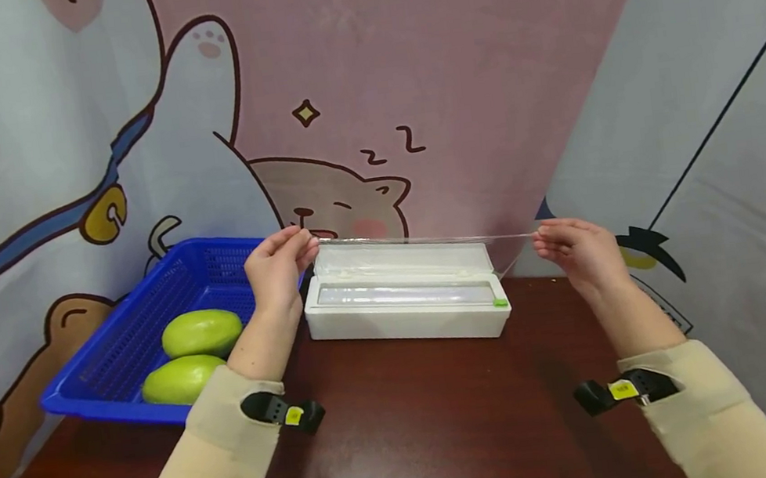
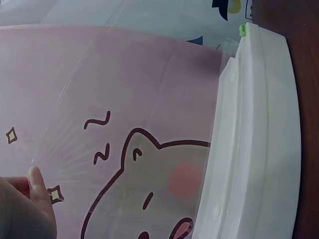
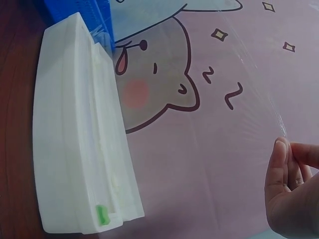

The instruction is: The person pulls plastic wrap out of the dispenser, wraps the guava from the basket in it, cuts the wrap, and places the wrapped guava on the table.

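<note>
Clear plastic wrap [image 1: 426, 241] stretches as a thin sheet between the two hands, above and behind a white wrap dispenser [image 1: 407, 321]. My left hand [image 1: 279, 270] pinches one corner between thumb and fingertips. The opposite corner is pinched by my right hand [image 1: 583, 255], well to the right of the dispenser. In the left wrist view, faint creases run out from the pinching thumb [image 2: 39, 186]. The dispenser's lid [image 1: 403, 260] stands raised at the back, and a green slider [image 1: 500, 303] sits at its right end.
A blue plastic basket [image 1: 64, 397] stands left of the dispenser, partly behind the left forearm. Two smooth green fruits [image 1: 201, 333] lie in it. The dark brown table [image 1: 446, 421] meets a cartoon-printed cloth [image 1: 476, 63] at the back.
</note>
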`<state>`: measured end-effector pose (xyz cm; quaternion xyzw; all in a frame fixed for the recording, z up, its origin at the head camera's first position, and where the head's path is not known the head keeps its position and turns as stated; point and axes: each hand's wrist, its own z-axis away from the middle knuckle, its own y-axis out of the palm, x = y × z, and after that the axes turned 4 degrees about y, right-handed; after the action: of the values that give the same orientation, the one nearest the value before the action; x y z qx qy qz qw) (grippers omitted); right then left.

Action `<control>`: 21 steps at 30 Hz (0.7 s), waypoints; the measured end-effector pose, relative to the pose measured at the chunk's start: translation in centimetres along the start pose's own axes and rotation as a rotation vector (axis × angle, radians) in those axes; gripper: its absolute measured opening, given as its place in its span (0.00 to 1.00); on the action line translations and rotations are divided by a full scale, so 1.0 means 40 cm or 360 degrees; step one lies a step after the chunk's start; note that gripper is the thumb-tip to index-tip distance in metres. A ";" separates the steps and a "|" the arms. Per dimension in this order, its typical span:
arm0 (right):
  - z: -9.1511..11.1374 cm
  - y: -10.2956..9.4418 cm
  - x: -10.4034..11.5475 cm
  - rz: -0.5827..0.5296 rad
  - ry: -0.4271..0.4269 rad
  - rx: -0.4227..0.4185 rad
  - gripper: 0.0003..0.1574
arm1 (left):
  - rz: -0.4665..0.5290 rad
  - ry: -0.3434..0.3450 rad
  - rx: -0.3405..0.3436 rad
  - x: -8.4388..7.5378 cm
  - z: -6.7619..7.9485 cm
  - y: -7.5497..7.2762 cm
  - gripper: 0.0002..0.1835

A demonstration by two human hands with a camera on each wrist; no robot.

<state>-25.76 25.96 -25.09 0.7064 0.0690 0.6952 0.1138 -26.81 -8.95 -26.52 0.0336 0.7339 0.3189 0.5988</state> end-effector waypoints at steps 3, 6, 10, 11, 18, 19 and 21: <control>0.003 0.000 0.004 -0.0024 -0.0010 0.0016 0.11 | 0.0004 -0.0011 0.0014 -0.007 0.004 0.000 0.05; 0.005 0.000 0.007 -0.0058 -0.0020 0.0033 0.11 | 0.0025 -0.0017 0.0029 -0.013 0.007 0.000 0.05; 0.008 0.002 0.013 -0.0062 -0.0039 0.0035 0.10 | 0.0068 -0.0006 0.0041 -0.020 0.009 0.001 0.05; 0.009 0.002 0.014 -0.0061 -0.0042 0.0035 0.09 | 0.0076 -0.0002 0.0042 -0.021 0.010 0.002 0.05; 0.017 0.004 0.022 -0.0131 -0.0074 0.0113 0.10 | 0.0117 0.0017 0.0060 -0.027 0.012 0.001 0.04; 0.018 0.003 0.023 -0.0142 -0.0081 0.0125 0.10 | 0.0121 0.0022 0.0066 -0.028 0.012 0.001 0.04; 0.019 0.003 0.026 -0.0155 -0.0092 0.0135 0.10 | 0.0123 0.0029 0.0076 -0.030 0.012 0.002 0.05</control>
<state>-24.98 26.08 -24.07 0.7262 0.1292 0.6646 0.1193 -26.07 -9.20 -25.49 0.0733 0.7449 0.3245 0.5783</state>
